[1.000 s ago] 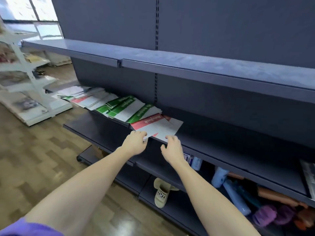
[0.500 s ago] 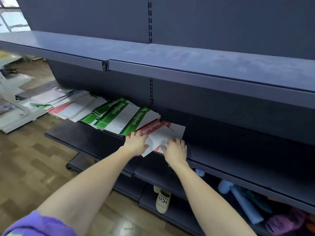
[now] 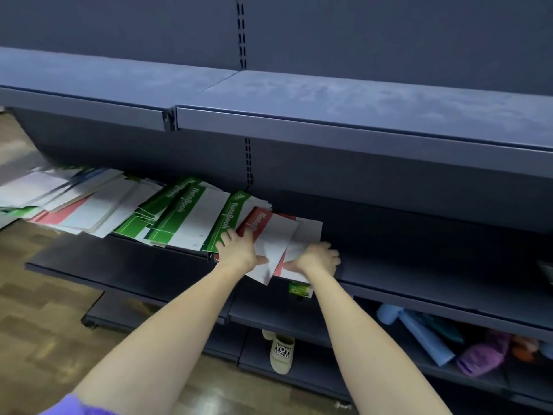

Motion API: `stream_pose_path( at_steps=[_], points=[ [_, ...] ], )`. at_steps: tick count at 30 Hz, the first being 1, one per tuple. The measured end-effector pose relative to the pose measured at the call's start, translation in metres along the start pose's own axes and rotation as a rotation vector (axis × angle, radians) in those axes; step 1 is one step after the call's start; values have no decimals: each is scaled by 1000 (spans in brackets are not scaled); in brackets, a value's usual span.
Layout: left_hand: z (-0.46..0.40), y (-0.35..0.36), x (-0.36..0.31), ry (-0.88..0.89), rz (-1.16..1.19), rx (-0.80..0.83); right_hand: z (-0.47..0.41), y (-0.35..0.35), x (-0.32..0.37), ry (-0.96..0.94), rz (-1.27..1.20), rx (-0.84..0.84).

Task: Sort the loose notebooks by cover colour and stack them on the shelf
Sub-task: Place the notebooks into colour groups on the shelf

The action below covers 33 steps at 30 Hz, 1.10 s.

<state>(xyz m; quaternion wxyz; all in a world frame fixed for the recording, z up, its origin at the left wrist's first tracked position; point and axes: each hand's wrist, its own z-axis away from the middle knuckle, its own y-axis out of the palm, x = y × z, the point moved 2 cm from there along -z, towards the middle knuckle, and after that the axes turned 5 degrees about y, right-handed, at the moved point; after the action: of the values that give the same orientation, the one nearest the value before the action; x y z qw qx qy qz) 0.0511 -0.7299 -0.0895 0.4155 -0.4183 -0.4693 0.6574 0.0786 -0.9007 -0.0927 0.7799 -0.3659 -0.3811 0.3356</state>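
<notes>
Both hands are on the red notebooks (image 3: 270, 235), which lie at the right end of the loose row on the middle shelf (image 3: 419, 274), their near corners jutting over its front edge. The left hand (image 3: 239, 250) lies flat on the red spine side, fingers spread and fairly straight, thumb on the white cover. The right hand (image 3: 318, 260) has its fingers curled over the near right corner of the lower notebook and seems to pinch it, though the grip itself is hidden.

To do this well, the hands should square the edges together, push the red stack back until nothing overhangs, and keep it apart from the green notebooks (image 3: 191, 214) just to the left of the left hand. The covers look slick, so pressing down while sliding should stop them fanning out.

Compared with half a second ago, the hands have spread further apart and the top red notebook has twisted more askew. The view has also dropped lower and closer, with more of the rolls and the slipper (image 3: 281, 354) on the lower shelves showing.
</notes>
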Motion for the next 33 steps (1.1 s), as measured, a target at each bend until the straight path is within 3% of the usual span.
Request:
stream_pose_path(
  at_steps=[5,14,19,22,25,29,33],
  points=[
    [0,6,6,50,-61,-37,1,-1,-2,37,9,55],
    [20,10,15,215,-39,-62,41,18,-9,-50,-84,-132],
    [33,24,29,359,187,-90,65,32,-40,-107,-468,-163],
    [46,37,34,476,435,-92,78,49,-68,-34,-705,-133],
    [57,52,30,481,571,-54,88,61,-98,54,-899,-109],
    [66,70,13,510,564,25,106,72,-142,138,-1003,-78],
    [88,91,-6,560,511,105,129,73,-185,145,-942,-96]
  ],
)
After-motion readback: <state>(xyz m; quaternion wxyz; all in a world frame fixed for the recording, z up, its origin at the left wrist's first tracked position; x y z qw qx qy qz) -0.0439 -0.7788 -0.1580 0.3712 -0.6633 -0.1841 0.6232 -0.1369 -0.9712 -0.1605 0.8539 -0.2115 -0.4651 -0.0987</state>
